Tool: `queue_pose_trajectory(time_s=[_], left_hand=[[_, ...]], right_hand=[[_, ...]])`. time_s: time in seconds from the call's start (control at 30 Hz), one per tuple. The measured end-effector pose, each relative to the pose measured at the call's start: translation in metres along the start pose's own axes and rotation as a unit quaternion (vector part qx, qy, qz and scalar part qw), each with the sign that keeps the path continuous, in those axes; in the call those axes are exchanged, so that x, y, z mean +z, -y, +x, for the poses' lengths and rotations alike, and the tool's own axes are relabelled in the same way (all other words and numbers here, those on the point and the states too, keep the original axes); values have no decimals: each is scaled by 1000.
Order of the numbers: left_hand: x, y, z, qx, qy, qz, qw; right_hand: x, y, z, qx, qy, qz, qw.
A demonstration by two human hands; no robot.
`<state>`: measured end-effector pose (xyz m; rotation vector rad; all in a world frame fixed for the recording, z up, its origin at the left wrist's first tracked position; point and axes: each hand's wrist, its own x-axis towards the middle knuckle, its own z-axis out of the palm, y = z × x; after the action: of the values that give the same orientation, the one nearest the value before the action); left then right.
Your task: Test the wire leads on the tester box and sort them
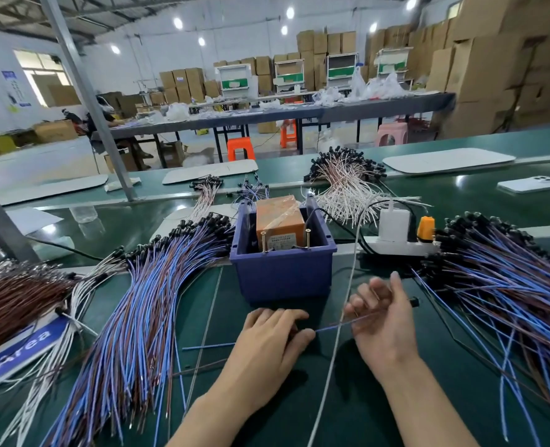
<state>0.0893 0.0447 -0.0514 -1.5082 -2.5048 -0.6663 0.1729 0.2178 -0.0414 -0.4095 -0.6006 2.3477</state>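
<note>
An orange tester box [280, 219] with two upright screws stands inside a blue bin [283, 272] at the middle of the green table. Just in front of the bin, my left hand [267, 343] pinches one end of a blue-and-brown wire lead [338, 325]. My right hand [383, 321] holds the same lead further along, near its black cap [413, 301]. A big pile of blue and brown leads [144, 301] fans out on the left. A second such pile [505, 285] lies on the right.
A white power strip [399, 245] with a charger and an orange plug sits right of the bin; a white cable [341, 317] runs from it across my hands. White leads [344, 185] lie behind, brown ones [12, 295] at far left. A phone [531, 183] lies at back right.
</note>
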Motion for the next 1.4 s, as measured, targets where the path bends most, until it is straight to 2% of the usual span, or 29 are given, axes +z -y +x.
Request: queue_pose_trajectory(time_s=[0.1, 0.23, 0.33, 0.4, 0.47, 0.53, 0.63, 0.7, 0.77, 0.83, 0.93, 1.1, 1.27, 1.4], left_hand=[[-2, 3, -3, 40, -22, 55, 997], [-11, 25, -6, 58, -157, 134, 977], [-27, 45, -9, -28, -263, 195, 944], [-34, 44, -11, -89, -296, 210, 928], [-33, 37, -13, -107, -315, 199, 922], [-32, 29, -13, -102, -313, 156, 931], [-28, 17, -12, -86, -280, -19, 956], [-21, 6, -13, -6, -265, 16, 964], [-12, 1, -14, 95, -240, 72, 964], [-9, -4, -11, 126, -202, 61, 969], [-3, -8, -9, 153, -200, 41, 967], [2, -6, -6, 166, -248, 0, 954], [3, -4, -4, 180, -294, 3, 939], [5, -2, -2, 155, -293, 22, 943]], right_hand=[[-5, 8, 3, 28, 35, 96, 994], [-14, 16, 7, 5, 38, 129, 991], [-14, 16, 9, 1, 36, 68, 997], [-9, 10, 7, 0, 48, -16, 999], [-4, 1, 3, -20, 64, -131, 989], [1, -10, -5, -61, 93, -259, 959], [6, -27, -17, -128, 141, -414, 890], [5, -36, -22, -160, 174, -477, 847], [4, -39, -24, -169, 203, -492, 829], [2, -40, -26, -191, 226, -506, 810], [-1, -39, -27, -224, 253, -556, 759], [-1, -39, -23, -269, 260, -574, 728], [-3, -46, -17, -285, 208, -578, 736], [-6, -49, -15, -263, 213, -578, 743]])
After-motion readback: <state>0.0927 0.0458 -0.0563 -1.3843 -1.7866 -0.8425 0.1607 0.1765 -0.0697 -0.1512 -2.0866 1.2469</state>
